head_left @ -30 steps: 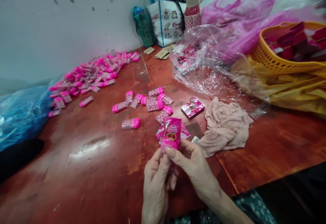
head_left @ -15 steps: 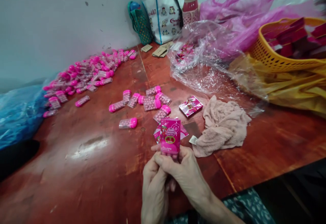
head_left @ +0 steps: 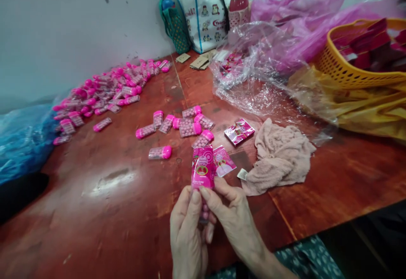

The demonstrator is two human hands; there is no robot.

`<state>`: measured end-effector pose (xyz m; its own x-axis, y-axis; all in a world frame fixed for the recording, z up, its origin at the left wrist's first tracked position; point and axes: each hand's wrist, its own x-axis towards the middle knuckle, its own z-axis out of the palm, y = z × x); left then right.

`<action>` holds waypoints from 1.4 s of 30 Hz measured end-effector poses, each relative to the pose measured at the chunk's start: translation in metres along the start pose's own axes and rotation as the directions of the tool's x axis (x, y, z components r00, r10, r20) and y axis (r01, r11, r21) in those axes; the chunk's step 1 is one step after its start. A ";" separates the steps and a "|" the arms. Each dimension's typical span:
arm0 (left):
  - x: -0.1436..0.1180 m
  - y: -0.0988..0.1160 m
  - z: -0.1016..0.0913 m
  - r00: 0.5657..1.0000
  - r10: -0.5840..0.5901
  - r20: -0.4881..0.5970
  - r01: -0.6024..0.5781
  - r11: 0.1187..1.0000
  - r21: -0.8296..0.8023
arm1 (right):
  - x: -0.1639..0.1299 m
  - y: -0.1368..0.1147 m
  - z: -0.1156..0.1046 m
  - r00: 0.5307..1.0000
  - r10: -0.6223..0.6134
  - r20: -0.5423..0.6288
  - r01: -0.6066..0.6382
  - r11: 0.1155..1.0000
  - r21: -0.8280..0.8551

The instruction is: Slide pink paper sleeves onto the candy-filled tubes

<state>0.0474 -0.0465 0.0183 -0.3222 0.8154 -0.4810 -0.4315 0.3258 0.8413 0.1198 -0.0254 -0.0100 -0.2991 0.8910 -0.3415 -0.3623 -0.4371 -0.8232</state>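
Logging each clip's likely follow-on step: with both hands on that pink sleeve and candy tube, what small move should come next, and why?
Probably draw the pink sleeve further down the candy tube. The left hand grips the tube from below, the right hand pinches the sleeve's lower edge, and pink candies show uncovered beneath the sleeve, so it looks only partly on.

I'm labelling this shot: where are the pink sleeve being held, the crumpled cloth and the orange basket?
pink sleeve [head_left: 203, 169], head view, printed front.
crumpled cloth [head_left: 279, 154], head view, middle folds.
orange basket [head_left: 345, 73], head view, front wall.
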 end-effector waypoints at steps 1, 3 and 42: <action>0.001 -0.001 0.000 1.000 0.005 -0.006 -0.005 1.000 -0.001 | 0.000 0.001 0.000 1.000 0.004 -0.010 -0.004 1.000 0.018; 0.006 -0.002 -0.001 1.000 0.019 0.021 -0.019 1.000 0.016 | 0.002 0.002 -0.001 1.000 0.008 -0.026 -0.006 0.997 0.072; 0.010 0.007 -0.011 0.916 0.383 -0.115 -0.296 0.842 0.452 | 0.012 -0.016 -0.020 0.993 -0.012 0.117 -0.027 0.944 0.328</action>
<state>0.0318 -0.0415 0.0169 -0.5574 0.8172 -0.1466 0.1128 0.2495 0.9618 0.1395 -0.0050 -0.0098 -0.3959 0.8758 -0.2762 -0.6232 -0.4771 -0.6196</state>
